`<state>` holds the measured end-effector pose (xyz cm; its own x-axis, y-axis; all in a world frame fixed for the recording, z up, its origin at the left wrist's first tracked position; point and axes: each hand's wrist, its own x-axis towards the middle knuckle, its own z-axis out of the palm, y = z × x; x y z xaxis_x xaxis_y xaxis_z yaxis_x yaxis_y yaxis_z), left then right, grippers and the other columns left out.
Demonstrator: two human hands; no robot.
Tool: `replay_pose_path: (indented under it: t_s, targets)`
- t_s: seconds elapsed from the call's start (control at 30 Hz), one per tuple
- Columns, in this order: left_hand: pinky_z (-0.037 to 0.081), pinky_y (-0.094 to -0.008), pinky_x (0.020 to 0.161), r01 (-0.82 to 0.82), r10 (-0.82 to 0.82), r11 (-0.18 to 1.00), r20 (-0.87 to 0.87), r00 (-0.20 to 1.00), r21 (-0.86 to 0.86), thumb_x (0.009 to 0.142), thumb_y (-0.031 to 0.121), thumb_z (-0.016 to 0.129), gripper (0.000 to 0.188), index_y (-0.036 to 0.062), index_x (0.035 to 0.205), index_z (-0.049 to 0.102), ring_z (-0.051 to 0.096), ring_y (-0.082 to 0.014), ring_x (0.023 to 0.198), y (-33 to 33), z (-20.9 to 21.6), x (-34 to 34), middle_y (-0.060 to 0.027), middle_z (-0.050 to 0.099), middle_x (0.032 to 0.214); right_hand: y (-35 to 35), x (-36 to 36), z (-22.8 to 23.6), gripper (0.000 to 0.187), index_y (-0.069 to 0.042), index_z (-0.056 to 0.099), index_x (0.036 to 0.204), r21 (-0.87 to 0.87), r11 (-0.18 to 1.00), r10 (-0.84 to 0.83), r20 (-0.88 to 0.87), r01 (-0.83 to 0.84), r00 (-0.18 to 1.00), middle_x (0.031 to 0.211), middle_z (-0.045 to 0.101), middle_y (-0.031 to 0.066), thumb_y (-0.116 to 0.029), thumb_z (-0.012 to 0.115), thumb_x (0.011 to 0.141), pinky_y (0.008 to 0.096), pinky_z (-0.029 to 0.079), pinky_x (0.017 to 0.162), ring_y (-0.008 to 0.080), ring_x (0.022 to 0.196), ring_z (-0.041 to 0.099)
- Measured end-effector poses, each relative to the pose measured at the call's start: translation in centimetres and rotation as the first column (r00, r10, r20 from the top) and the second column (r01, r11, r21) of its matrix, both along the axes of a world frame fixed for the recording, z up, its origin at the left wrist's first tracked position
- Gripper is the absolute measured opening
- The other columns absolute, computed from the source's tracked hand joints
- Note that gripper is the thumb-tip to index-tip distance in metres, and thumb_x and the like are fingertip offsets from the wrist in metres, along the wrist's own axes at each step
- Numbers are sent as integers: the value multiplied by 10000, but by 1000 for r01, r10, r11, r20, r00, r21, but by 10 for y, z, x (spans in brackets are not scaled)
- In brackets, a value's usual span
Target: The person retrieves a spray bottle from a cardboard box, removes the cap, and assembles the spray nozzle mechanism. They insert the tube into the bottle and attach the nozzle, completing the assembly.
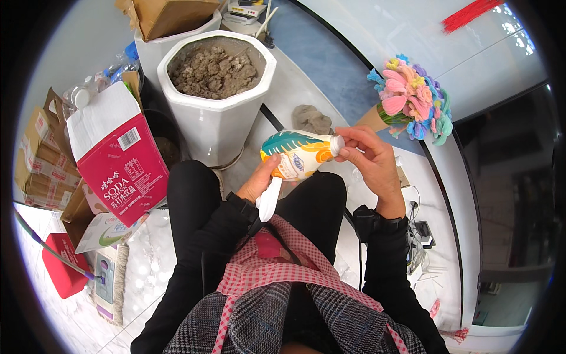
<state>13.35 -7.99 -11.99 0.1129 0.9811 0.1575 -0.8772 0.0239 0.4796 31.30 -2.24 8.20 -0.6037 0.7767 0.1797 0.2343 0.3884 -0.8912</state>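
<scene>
My left hand [254, 182] is wrapped round a plastic bottle [295, 154] held tilted on its side above my lap. The bottle is white, with teal leaves and orange slices printed on it. A smooth white piece [269, 202] sticks out below it, beside my left fingers; what it is I cannot tell. At the bottle's right end, the thumb and fingers of my right hand [372, 165] pinch its white cap [336, 146]. The cap sits on the neck. A grey crumpled cloth-like lump [312, 120] lies just beyond the bottle.
A white octagonal planter [215, 121] full of dry soil stands ahead. To the left are a red carton [127, 159], brown boxes [47, 159] and a flat mop [112, 283]. A bouquet of fluffy flowers [410, 97], a dark screen [507, 194] and cables [415, 248] are on the right.
</scene>
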Motion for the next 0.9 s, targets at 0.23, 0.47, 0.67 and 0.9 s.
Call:
replay_pose_path:
  t_s: [0.23, 0.47, 0.67, 0.9]
  targets:
    - [593, -337, 776, 2, -2, 1000, 1, 1000, -1, 982, 547, 558, 633, 74, 1397, 487, 670, -230, 1092, -1, 1, 1, -101, 653, 1273, -6, 0, 4, 297, 17, 688, 1179, 139, 990, -9, 112, -7, 994, 1098, 601, 69, 25, 692, 882, 270, 559, 826, 140, 929, 640]
    - [599, -333, 719, -5, 6, 997, 7, 1000, -81, 975, 543, 569, 636, 74, 1396, 486, 674, -228, 1074, 5, -14, 0, -104, 646, 1284, -10, -5, 4, 270, 7, 719, 1116, 254, 964, -116, 150, 75, 982, 1080, 635, 69, 5, 734, 846, 256, 569, 795, 134, 921, 646]
    - [598, -335, 708, -6, 9, 999, 84, 996, -44, 1017, 428, 550, 523, 25, 1346, 501, 689, -225, 1006, 3, -12, 4, -117, 669, 1202, -11, 1, 2, 235, 28, 713, 1056, 217, 973, -99, 92, 77, 991, 1070, 648, 77, 22, 750, 824, 263, 588, 776, 148, 917, 661]
    - [596, -343, 726, -13, 14, 1000, 75, 997, -18, 1022, 422, 543, 492, 35, 1326, 524, 694, -222, 978, 0, -9, 5, -111, 680, 1177, -18, -1, 3, 203, 24, 714, 1007, 234, 967, -122, 66, 103, 990, 1006, 671, 88, -8, 750, 810, 280, 584, 746, 173, 883, 691]
